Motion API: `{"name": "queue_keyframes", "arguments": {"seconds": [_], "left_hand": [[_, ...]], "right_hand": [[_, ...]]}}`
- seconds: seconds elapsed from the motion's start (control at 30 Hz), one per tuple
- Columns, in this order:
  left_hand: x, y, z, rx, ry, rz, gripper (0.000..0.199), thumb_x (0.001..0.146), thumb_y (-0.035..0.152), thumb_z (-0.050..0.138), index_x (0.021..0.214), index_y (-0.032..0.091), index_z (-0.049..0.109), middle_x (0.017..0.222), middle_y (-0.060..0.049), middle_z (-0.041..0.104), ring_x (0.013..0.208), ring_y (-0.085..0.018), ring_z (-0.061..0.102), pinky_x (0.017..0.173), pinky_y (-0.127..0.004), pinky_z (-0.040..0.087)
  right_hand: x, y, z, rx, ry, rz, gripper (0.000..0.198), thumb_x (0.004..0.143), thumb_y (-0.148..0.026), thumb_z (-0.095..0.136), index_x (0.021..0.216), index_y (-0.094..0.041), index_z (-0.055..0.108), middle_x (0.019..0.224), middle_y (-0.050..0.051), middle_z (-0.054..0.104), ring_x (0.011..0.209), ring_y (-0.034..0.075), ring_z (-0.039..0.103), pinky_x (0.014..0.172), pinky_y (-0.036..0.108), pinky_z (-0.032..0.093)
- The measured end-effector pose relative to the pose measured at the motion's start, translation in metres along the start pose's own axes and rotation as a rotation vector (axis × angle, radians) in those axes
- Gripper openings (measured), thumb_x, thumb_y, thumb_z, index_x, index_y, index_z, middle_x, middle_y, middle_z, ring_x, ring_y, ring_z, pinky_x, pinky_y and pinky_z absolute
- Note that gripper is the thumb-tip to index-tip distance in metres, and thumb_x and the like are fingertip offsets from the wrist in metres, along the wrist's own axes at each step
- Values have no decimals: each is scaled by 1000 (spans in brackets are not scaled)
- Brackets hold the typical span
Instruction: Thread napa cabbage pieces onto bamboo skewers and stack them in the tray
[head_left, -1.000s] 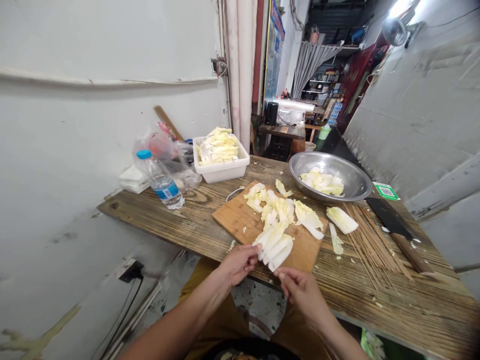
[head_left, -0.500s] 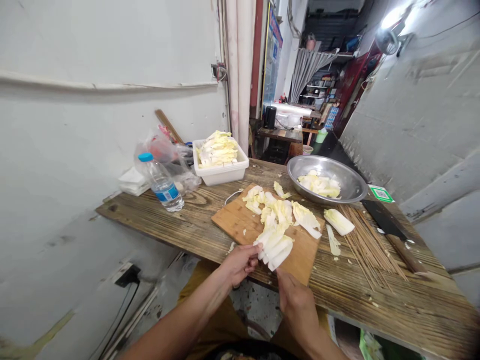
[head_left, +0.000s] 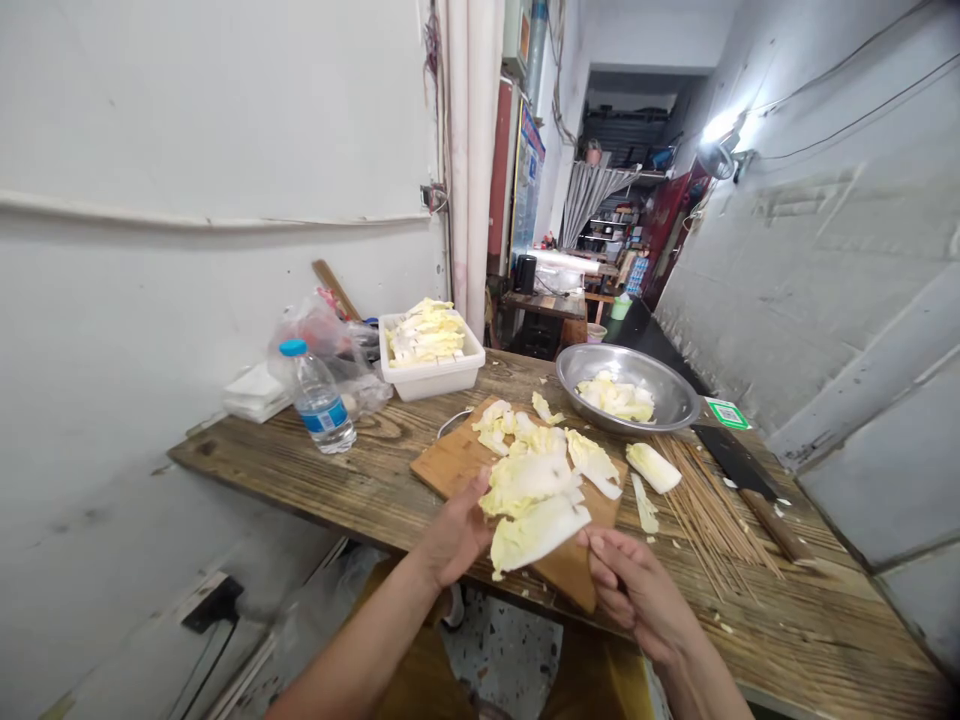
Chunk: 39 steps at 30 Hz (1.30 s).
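Several napa cabbage leaves (head_left: 536, 525), pale yellow with white ribs, are held up over the near part of the cutting board (head_left: 442, 458). My left hand (head_left: 459, 530) grips them at their leafy left edge, its fingers partly hidden behind. Close to the white rib ends, my right hand (head_left: 630, 580) is closed in a pinch. Whatever thin thing lies between its fingertips is too small to make out. More cut cabbage leaves (head_left: 592, 462) lie spread on the board behind.
A white tub (head_left: 435, 380) of stacked cabbage stands at the back, beside a water bottle (head_left: 319, 400). Toward the right are a steel bowl (head_left: 675, 395) with cabbage pieces, a cabbage chunk (head_left: 654, 468), bamboo skewers (head_left: 712, 510) and a cleaver (head_left: 739, 465).
The leaves have turned so their white ends point right instead of toward me. My right hand has moved to the right and turned over. The camera view has tilted up.
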<state>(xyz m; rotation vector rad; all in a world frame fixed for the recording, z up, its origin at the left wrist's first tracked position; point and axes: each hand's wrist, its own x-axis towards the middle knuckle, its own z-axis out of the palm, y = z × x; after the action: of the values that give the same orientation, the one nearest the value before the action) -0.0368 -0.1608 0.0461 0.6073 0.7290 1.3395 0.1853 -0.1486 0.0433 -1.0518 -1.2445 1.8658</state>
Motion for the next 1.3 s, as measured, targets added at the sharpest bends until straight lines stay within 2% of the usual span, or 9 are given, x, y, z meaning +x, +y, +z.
{"name": "queue_keyframes", "arguments": {"seconds": [0.1, 0.2, 0.3, 0.37, 0.47, 0.53, 0.63, 0.9, 1.3], "left_hand": [[3, -13, -1, 79, -16, -60, 58, 75, 38, 66, 126, 17, 49, 119, -14, 60, 99, -24, 62, 79, -35, 52], [10, -20, -10, 411, 133, 14, 61, 74, 34, 66, 129, 17, 45, 123, -15, 57, 104, -27, 60, 82, -39, 51], [11, -20, -19, 1010, 369, 300, 54, 79, 37, 59, 126, 14, 48, 128, -17, 54, 117, -30, 50, 98, -49, 39], [8, -20, -16, 1388, 429, 556, 48, 85, 35, 50, 127, 12, 48, 130, -16, 52, 124, -28, 43, 105, -49, 30], [4, -29, -1, 1785, 148, 736, 43, 90, 32, 38, 128, 13, 48, 134, -13, 49, 129, -23, 36, 109, -45, 25], [5, -41, 10, 1978, -75, 671, 55, 88, 43, 42, 131, 10, 43, 139, -14, 42, 133, -25, 31, 110, -45, 22], [12, -57, 19, 2168, -150, 522, 85, 77, 60, 49, 137, 3, 32, 145, -19, 29, 135, -30, 26, 112, -46, 19], [23, -70, 28, 2250, -178, 365, 64, 87, 43, 43, 135, 1, 37, 142, -21, 34, 134, -29, 28, 112, -43, 19], [29, -87, 14, 1885, -206, 335, 56, 86, 25, 42, 136, 3, 34, 143, -24, 28, 136, -32, 21, 107, -50, 24]], "right_hand": [[14, 17, -4, -76, 62, -11, 43, 75, -54, 58, 93, -15, 55, 53, -10, 39, 33, 1, 17, 30, 16, 12], [17, 31, -7, -143, 121, -48, 49, 72, -50, 62, 104, -14, 54, 59, -7, 47, 34, 2, 29, 32, 16, 21], [7, 44, -8, -221, 148, -94, 56, 70, -40, 66, 118, -15, 51, 69, -4, 53, 44, 7, 45, 39, 19, 35], [-1, 52, -8, -360, 142, -141, 52, 76, -34, 59, 124, -17, 48, 80, -1, 56, 49, 8, 50, 43, 21, 41], [-9, 60, -8, -664, 143, -234, 45, 85, -26, 43, 129, -17, 44, 93, 6, 60, 56, 12, 58, 51, 25, 48], [-12, 62, -8, -870, 175, -311, 42, 86, -21, 39, 127, -16, 47, 101, 11, 63, 74, 17, 64, 65, 29, 51], [-14, 62, -7, -1177, 225, -330, 41, 87, -16, 36, 124, -15, 53, 103, 14, 68, 89, 23, 65, 76, 33, 50], [-13, 51, 8, -1593, 225, -54, 42, 89, -12, 39, 128, -16, 52, 79, 11, 73, 68, 24, 70, 55, 26, 47], [-9, 53, 9, -1608, 228, -114, 44, 84, -8, 43, 126, -14, 54, 79, 10, 73, 65, 22, 69, 53, 23, 42]]}}
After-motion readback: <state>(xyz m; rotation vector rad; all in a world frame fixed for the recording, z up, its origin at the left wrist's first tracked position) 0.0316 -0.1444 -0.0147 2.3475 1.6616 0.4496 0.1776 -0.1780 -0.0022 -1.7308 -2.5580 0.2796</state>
